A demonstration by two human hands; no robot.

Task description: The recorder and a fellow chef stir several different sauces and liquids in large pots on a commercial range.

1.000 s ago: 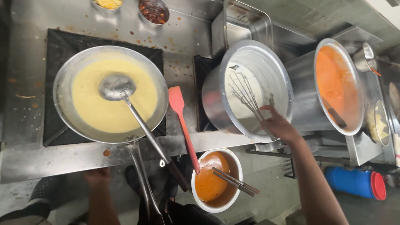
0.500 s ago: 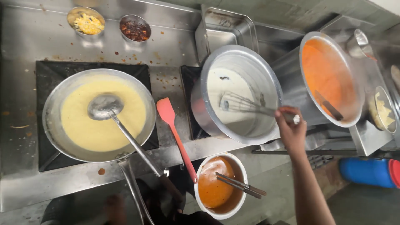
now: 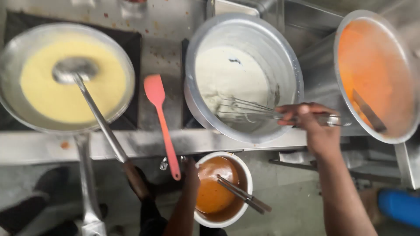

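While our right hand (image 3: 317, 126) grips the wire whisk (image 3: 245, 111) in the round steel pot (image 3: 210, 118) of lumpy white batter (image 3: 232, 74), our left hand (image 3: 190, 170) holds the small white bowl (image 3: 249, 179); mixing looks unfinished.

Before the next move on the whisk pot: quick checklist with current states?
1. Right hand grip on whisk handle: ok, closed around it.
2. Whisk wires in the white batter inside the steel pot: ok.
3. Left hand at the white bowl of orange sauce: touching its rim; grip cannot tell.
4. Tongs resting in that bowl: ok.
5. Red spatula overhanging the counter edge: not ok.
6. Ladle resting in the yellow pan, unheld: ok.
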